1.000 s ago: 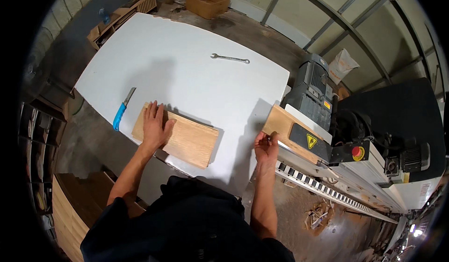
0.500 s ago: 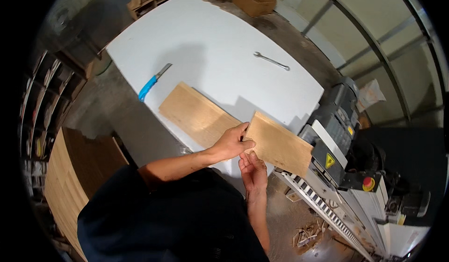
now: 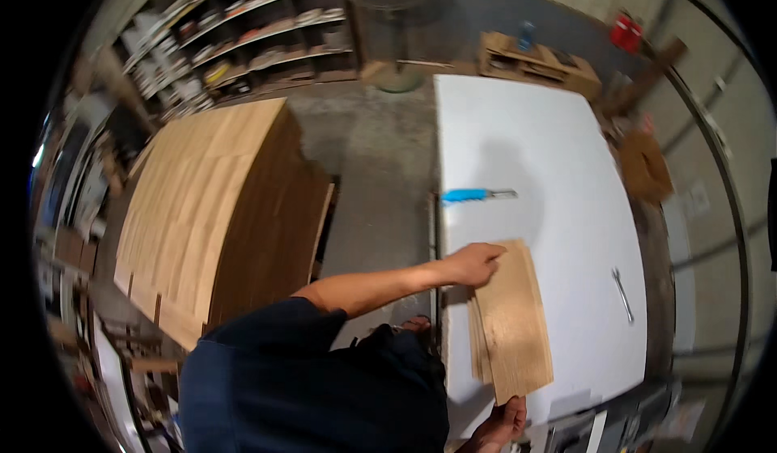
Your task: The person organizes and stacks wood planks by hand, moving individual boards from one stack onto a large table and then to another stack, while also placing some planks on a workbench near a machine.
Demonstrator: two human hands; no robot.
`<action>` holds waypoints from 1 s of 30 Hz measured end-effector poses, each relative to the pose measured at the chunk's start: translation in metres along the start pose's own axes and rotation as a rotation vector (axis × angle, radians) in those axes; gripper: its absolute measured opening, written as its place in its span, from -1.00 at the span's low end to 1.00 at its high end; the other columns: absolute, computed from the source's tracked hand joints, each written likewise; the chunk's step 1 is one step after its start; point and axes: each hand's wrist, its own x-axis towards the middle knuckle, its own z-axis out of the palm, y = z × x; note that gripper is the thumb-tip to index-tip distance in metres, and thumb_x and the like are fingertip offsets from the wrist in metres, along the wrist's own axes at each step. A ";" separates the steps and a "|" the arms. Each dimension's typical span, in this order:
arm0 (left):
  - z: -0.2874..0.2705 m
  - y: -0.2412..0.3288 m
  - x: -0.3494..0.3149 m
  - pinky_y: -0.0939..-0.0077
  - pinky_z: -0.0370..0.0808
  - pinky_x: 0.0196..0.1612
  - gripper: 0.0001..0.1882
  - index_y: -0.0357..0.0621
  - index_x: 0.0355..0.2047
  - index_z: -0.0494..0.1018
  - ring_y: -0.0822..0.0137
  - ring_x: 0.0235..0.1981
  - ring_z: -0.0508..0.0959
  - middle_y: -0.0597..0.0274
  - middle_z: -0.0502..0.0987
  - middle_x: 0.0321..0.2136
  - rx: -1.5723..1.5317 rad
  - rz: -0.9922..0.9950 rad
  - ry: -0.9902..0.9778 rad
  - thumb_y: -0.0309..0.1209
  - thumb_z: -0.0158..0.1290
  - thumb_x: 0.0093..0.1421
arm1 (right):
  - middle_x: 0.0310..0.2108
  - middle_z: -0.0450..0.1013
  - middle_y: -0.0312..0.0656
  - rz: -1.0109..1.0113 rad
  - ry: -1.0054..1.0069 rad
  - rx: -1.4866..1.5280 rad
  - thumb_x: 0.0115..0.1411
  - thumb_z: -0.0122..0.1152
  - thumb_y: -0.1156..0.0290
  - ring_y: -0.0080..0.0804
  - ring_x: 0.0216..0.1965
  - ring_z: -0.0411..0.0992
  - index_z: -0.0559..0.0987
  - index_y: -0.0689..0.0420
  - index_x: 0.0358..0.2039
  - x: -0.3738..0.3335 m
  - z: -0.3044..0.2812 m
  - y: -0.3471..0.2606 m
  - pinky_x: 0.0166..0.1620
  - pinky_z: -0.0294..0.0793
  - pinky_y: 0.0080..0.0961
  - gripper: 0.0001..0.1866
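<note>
Swung round from beside the machine (image 3: pixel 631 421) since the earlier frame, the upper board (image 3: pixel 518 332) is now over the lower board (image 3: pixel 479 348), and the view has turned toward the left. Back then both hands were together at one end of the upper board; now they are spread to its two ends.

The left grip (image 3: pixel 472 265) is closed around the upper board's far left corner. The right grip (image 3: pixel 506 425) holds the near end, fingers at the edge, though the lower rim of the view cuts off part of that hand. The upper board thus spans the space between the two grips. The lower board shows only as a strip below the left grip, to the left of the upper board and slightly out of line with it. Whether the two boards touch along their whole length, I cannot tell.

Just beyond the left grip, on the white desk (image 3: pixel 534 113), is a blue-handled knife (image 3: pixel 469 196); well to the right of both grips is a wrench (image 3: pixel 623 295). Far left of the left grip stands a large wooden stack (image 3: pixel 202 194).

My judgement is that the step in hand is laying one board on the other. The next move would call for squaring their edges, both ends guided together, before either grip lets go.
</note>
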 end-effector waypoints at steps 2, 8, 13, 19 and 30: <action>-0.002 -0.047 0.013 0.28 0.38 -0.13 -0.66 -0.24 -0.10 0.43 0.08 -0.20 0.43 -0.05 0.47 -0.33 0.311 0.189 0.240 -0.44 -0.08 0.09 | -0.63 0.30 -0.32 -0.103 0.025 -0.346 0.16 0.19 0.27 -0.54 -0.55 0.24 0.47 0.20 -0.58 -0.007 0.025 -0.009 -0.45 0.24 -0.56 -0.71; 0.002 -0.050 0.017 0.13 0.36 -0.06 -0.43 -0.37 -0.07 0.35 -0.10 -0.05 0.40 -0.21 0.42 -0.14 0.394 -0.019 0.268 -0.13 0.06 0.05 | -0.45 0.33 -0.27 -0.110 0.098 -0.297 0.25 0.07 0.18 -0.48 -0.45 0.21 0.46 0.24 -0.34 -0.003 0.048 -0.003 -0.37 0.22 -0.52 -0.68; -0.010 -0.031 0.015 0.15 0.42 -0.13 -0.46 -0.37 -0.25 0.43 -0.07 -0.22 0.51 -0.17 0.51 -0.33 0.417 -0.142 0.096 -0.04 0.06 0.06 | -0.42 0.39 -0.18 0.038 -0.129 -0.382 0.29 -0.02 0.18 -0.38 -0.40 0.28 0.46 0.24 -0.33 0.034 0.035 0.015 -0.28 0.32 -0.45 -0.67; -0.015 -0.033 0.021 0.16 0.45 -0.19 -0.49 -0.31 -0.38 0.49 -0.04 -0.25 0.54 -0.10 0.55 -0.39 0.414 -0.180 0.069 0.00 0.07 0.04 | -0.06 0.32 0.08 0.044 -0.085 -0.250 0.22 -0.05 -0.10 -0.16 -0.04 0.30 0.29 0.43 0.01 0.033 0.054 0.024 0.04 0.27 -0.32 -0.27; -0.034 -0.030 0.041 0.22 0.47 -0.23 -0.20 -0.40 -0.40 0.52 -0.02 -0.29 0.55 -0.17 0.55 -0.38 0.399 -0.200 -0.248 0.28 0.13 -0.16 | 0.09 0.21 0.07 0.035 -0.122 -0.027 0.24 -0.05 -0.08 -0.17 0.10 0.21 0.16 0.41 0.14 0.017 0.065 0.011 0.16 0.16 -0.33 -0.22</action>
